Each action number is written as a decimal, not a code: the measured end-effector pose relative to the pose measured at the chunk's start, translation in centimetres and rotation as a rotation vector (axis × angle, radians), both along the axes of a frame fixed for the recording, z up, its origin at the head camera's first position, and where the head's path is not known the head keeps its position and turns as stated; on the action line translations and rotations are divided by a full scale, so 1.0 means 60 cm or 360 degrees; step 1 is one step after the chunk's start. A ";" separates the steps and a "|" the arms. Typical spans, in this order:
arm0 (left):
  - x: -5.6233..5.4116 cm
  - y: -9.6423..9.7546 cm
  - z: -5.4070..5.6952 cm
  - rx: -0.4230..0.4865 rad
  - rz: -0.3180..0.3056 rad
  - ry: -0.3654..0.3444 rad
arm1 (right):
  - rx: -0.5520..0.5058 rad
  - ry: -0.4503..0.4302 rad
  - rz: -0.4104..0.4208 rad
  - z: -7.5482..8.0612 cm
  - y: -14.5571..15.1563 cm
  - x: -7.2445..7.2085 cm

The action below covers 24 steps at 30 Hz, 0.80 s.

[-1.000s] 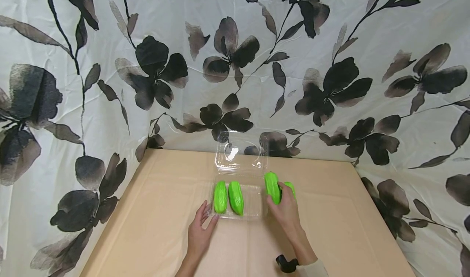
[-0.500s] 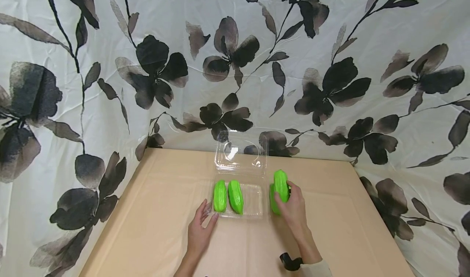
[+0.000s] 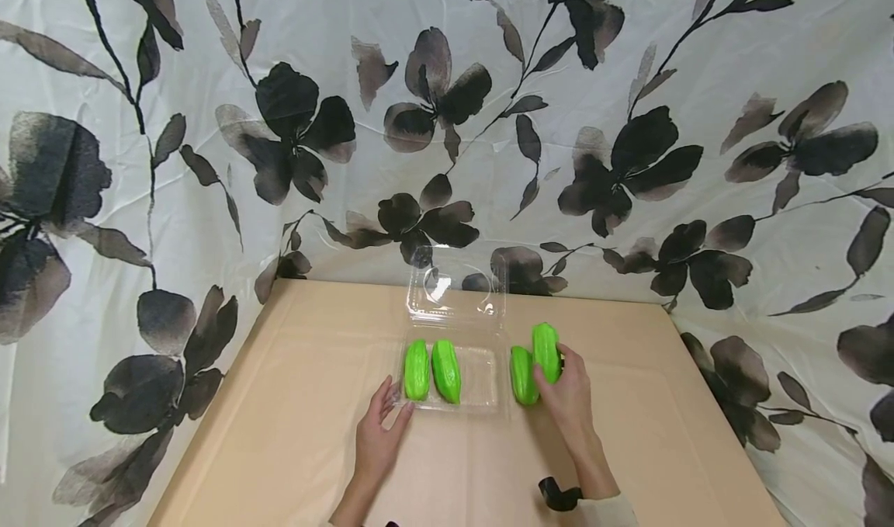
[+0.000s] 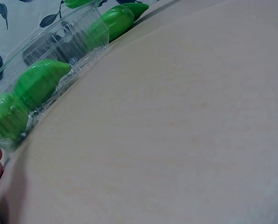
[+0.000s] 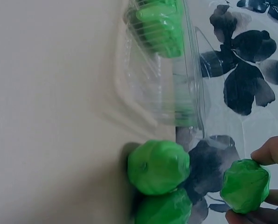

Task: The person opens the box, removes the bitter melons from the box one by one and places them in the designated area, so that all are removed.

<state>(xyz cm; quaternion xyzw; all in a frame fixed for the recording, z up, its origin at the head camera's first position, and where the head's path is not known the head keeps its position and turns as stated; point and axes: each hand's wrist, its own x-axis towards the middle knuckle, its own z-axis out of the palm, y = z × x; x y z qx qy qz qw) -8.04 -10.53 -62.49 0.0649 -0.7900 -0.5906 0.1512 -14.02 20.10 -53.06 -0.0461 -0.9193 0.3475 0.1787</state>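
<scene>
My right hand (image 3: 569, 395) grips a bright green ridged vegetable (image 3: 546, 352), seen end-on in the right wrist view between thumb and fingers. Left of it, a second green vegetable (image 3: 523, 376) lies on the table. The right wrist view shows another green vegetable (image 5: 163, 210) beside that one; the head view hides it. My left hand (image 3: 379, 438) holds the front left corner of an open clear plastic container (image 3: 482, 379). Inside its left part, two green vegetables (image 3: 417, 369) lie side by side; its right part holds none.
The container's raised transparent lid (image 3: 457, 290) leans back at the far table edge. Floral cloth (image 3: 433, 123) hangs behind and beside the beige table (image 3: 300, 403). A black strap (image 3: 559, 496) is at my right wrist.
My right hand has moved rightward with its green vegetable, away from the container, uncovering one vegetable on the table and covering another. My left hand has stayed at the corner.
</scene>
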 end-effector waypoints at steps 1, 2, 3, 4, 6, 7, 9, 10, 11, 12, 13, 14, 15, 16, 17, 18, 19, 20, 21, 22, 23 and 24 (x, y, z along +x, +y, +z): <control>0.000 0.000 0.000 -0.0002 -0.0003 -0.0001 | 0.0000 -0.0002 -0.0003 -0.001 0.003 0.000; -0.001 0.000 0.001 -0.0005 -0.0006 0.0001 | -0.0003 -0.0007 -0.0006 -0.001 0.006 0.000; -0.001 0.000 0.001 -0.0005 -0.0008 0.0004 | -0.0002 -0.0015 -0.0011 -0.002 0.010 0.000; -0.001 0.000 0.001 0.0000 -0.0011 0.0011 | -0.0006 -0.0023 -0.0014 -0.003 0.014 0.000; -0.001 0.000 0.001 0.0002 -0.0010 0.0023 | -0.0016 -0.0050 -0.0026 -0.004 0.021 0.001; -0.001 0.001 0.001 0.0003 -0.0009 0.0030 | -0.0020 -0.0060 -0.0028 -0.005 0.024 0.001; 0.000 0.001 0.001 0.0004 -0.0005 0.0038 | -0.0023 -0.0072 -0.0040 -0.006 0.031 0.001; 0.000 0.001 0.001 0.0001 -0.0003 0.0040 | -0.0029 -0.0075 -0.0045 -0.007 0.035 0.001; 0.000 0.001 0.001 -0.0002 -0.0001 0.0039 | -0.0029 -0.0075 -0.0048 -0.008 0.038 0.001; 0.000 0.001 0.000 -0.0003 0.0000 0.0038 | -0.0029 -0.0076 -0.0053 -0.009 0.041 0.002; 0.000 0.002 0.000 -0.0004 0.0001 0.0037 | -0.0032 -0.0075 -0.0056 -0.010 0.044 0.002; -0.001 0.002 0.000 -0.0004 0.0002 0.0033 | -0.0034 -0.0075 -0.0064 -0.012 0.048 0.002; -0.001 0.002 0.000 -0.0007 0.0003 0.0030 | -0.0037 -0.0076 -0.0069 -0.013 0.051 0.002; -0.001 0.002 0.000 -0.0005 0.0003 0.0028 | -0.0041 -0.0082 -0.0076 -0.015 0.054 0.002; -0.001 0.002 0.000 -0.0002 0.0003 0.0023 | -0.0043 -0.0089 -0.0081 -0.016 0.057 0.002; -0.001 0.002 0.001 -0.0001 0.0002 0.0020 | -0.0047 -0.0101 -0.0089 -0.018 0.061 0.002; -0.001 0.002 0.001 0.0000 0.0003 0.0015 | -0.0053 -0.0115 -0.0095 -0.019 0.064 0.002; -0.001 0.002 0.001 0.0002 0.0002 0.0011 | -0.0059 -0.0134 -0.0100 -0.021 0.067 0.002; -0.001 0.002 0.001 0.0005 0.0002 0.0009 | -0.0065 -0.0155 -0.0107 -0.022 0.070 0.002; -0.001 0.002 0.001 0.0010 0.0004 0.0008 | -0.0070 -0.0170 -0.0117 -0.024 0.073 0.002; 0.000 0.002 0.000 0.0011 0.0005 0.0006 | -0.0079 -0.0183 -0.0128 -0.026 0.076 0.002; 0.000 0.003 0.000 0.0015 0.0007 0.0006 | -0.0090 -0.0198 -0.0139 -0.029 0.080 0.002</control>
